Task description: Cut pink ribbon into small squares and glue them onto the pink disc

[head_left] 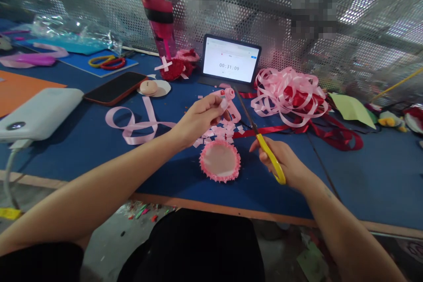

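My right hand (288, 162) holds scissors (271, 158) by their yellow handle, blades pointing up and away. My left hand (202, 119) is closed in a pinch above the table; a small pale bit shows at its fingertips, too small to name. Just beyond those fingers lies a pink glue gun (234, 113), partly hidden by the hand. Small cut pieces of pink ribbon (220, 132) are scattered below it. Nearer to me, between both hands, rests a round pale disc (220, 161) edged with folded pink ribbon.
A heap of pink ribbon (286, 92) and a red ribbon (343, 136) lie right. A tablet (231, 59) with a timer stands behind, beside a pink bottle (160, 17). Left are a phone (115, 88), a power bank (42, 112), a loose ribbon (132, 130) and red-and-yellow scissors (112, 63).
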Available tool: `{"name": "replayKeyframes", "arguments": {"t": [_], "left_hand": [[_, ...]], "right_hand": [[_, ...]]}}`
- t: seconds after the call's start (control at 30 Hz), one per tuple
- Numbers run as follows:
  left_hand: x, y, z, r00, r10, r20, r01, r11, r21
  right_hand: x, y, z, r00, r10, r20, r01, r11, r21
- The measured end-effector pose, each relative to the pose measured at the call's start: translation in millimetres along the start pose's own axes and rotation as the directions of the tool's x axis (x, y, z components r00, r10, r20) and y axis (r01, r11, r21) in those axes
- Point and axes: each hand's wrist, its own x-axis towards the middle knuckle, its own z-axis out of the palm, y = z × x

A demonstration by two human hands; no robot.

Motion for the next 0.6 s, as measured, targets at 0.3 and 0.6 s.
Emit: {"name": "replayKeyframes", "arguments": {"t": [0.3, 0.6], "left_hand": [[0.6, -5.2, -1.4, 0.997, 0.080, -0.002, -0.080, 0.997, 0.000], [0.0, -4.3, -3.8, 0.990, 0.107, -0.093, -0.099, 0.991, 0.086]], "right_hand": [[0.3, -0.6, -1.2, 0.999, -0.002, 0.043, 0.004, 0.999, -0.039], [1.0, -5.7, -2.1, 0.997, 0.011, 0.075, -0.004, 0.995, -0.099]]}}
